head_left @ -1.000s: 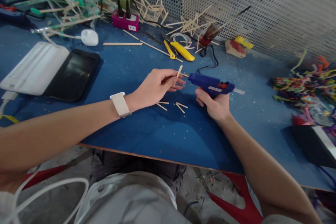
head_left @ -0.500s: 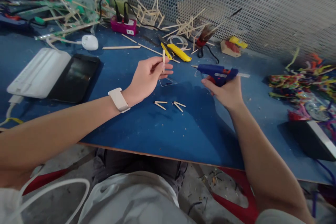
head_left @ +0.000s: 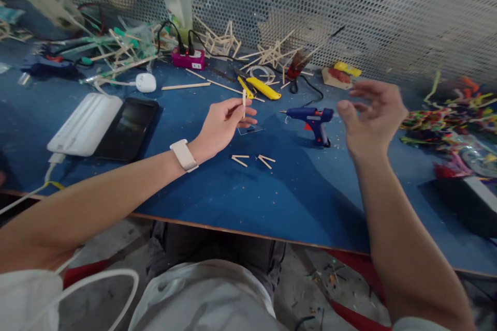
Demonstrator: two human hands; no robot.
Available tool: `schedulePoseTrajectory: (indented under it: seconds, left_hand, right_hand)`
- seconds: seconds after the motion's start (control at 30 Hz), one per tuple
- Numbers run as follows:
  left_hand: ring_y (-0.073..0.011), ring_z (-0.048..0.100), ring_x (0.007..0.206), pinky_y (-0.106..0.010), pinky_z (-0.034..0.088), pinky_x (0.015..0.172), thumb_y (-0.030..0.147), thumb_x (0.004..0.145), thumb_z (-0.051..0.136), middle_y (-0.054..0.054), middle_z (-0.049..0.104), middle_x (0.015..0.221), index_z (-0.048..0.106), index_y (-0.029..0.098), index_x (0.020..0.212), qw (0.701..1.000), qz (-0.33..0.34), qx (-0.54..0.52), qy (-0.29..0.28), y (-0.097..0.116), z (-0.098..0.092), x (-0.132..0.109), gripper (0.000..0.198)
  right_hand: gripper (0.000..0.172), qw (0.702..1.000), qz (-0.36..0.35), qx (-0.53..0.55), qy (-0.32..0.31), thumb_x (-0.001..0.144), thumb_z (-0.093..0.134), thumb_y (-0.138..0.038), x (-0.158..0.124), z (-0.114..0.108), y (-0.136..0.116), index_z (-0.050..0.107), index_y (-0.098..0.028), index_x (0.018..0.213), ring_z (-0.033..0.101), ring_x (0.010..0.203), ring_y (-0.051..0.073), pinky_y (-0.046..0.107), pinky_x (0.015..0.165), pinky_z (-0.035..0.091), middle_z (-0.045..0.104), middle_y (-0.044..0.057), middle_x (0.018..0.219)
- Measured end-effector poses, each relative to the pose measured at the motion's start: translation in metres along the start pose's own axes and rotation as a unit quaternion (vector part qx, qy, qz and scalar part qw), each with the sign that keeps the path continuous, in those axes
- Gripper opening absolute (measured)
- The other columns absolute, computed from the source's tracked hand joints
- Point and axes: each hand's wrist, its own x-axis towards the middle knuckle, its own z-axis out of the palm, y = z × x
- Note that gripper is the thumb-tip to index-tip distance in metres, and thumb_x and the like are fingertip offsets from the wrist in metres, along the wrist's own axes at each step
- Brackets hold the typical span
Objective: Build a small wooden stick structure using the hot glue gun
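Note:
My left hand [head_left: 224, 121] pinches a short wooden stick [head_left: 244, 102] upright between thumb and fingers, above a small clear plastic sheet [head_left: 251, 129] on the blue table [head_left: 217, 191]. My right hand [head_left: 370, 116] hovers open and empty, fingers spread and blurred, just right of the blue glue gun [head_left: 310, 117]. The gun stands on the table, nozzle pointing left. Two V-shaped glued stick pairs [head_left: 254, 159] lie on the table in front of my left hand.
A phone [head_left: 126, 129] and white keyboard [head_left: 83, 124] lie at the left. A yellow utility knife [head_left: 264, 88], pink power strip [head_left: 189, 58], stick piles and a perforated metal wall stand at the back. Coloured pipe cleaners [head_left: 454, 119] crowd the right.
My right hand set the glue gun down standing on the table and lifted away open to the right. My left hand still pinches the stick, now upright.

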Motion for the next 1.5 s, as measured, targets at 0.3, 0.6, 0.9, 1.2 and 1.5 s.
schedulePoseTrajectory:
  seconds: [0.3,0.6,0.9,1.2,1.5]
  left_hand:
    - [-0.013,0.087,0.094,-0.023,0.071,0.087,0.018,0.118,0.056,-0.015,0.087,0.122,0.073,0.009,0.137,1.0,-0.009,0.008,-0.013,0.0,0.002,-0.001,0.028]
    - [-0.0132,0.087,0.097,-0.024,0.072,0.09,0.021,0.12,0.054,-0.014,0.086,0.127,0.072,0.01,0.14,0.999,-0.004,0.012,-0.029,0.001,0.002,-0.002,0.03]
    - [-0.0109,0.085,0.092,-0.022,0.07,0.085,0.017,0.12,0.05,-0.015,0.085,0.124,0.072,0.007,0.139,0.999,-0.005,0.006,-0.046,-0.004,0.003,0.0,0.031]
    - [-0.0103,0.077,0.082,-0.025,0.066,0.082,0.018,0.118,0.05,-0.011,0.085,0.113,0.074,0.01,0.122,0.998,0.03,0.026,-0.042,-0.008,0.003,0.005,0.026]
    - [-0.0095,0.072,0.079,-0.024,0.06,0.08,0.022,0.12,0.052,-0.008,0.085,0.107,0.074,0.014,0.121,0.992,0.093,0.066,-0.046,-0.015,0.001,0.004,0.024]
  right_hand:
    - [0.011,0.955,-0.282,-0.093,0.007,0.096,0.09,-0.026,-0.036,0.028,-0.058,0.086,-0.036,0.092,0.079,0.076,0.025,0.05,0.077,0.062,0.086,0.001,0.089]
    - [0.018,0.961,-0.254,-0.01,-0.105,0.091,0.095,-0.024,-0.052,0.046,-0.063,0.085,-0.04,0.091,0.074,0.072,0.024,0.046,0.07,0.06,0.083,-0.001,0.082]
    - [0.018,0.947,-0.241,-0.017,-0.213,0.1,0.085,-0.018,-0.06,0.057,-0.073,0.086,-0.036,0.097,0.079,0.082,0.022,0.045,0.08,0.064,0.087,0.0,0.093]
    - [0.016,0.872,-0.167,-0.123,-0.443,0.11,0.072,-0.021,-0.061,0.087,-0.103,0.087,-0.025,0.111,0.077,0.105,0.029,0.049,0.096,0.068,0.084,0.009,0.111]
    - [0.012,0.913,-0.147,-0.074,-0.372,0.11,0.07,-0.018,-0.074,0.089,-0.094,0.08,-0.024,0.107,0.077,0.106,0.027,0.047,0.095,0.068,0.082,0.01,0.111]
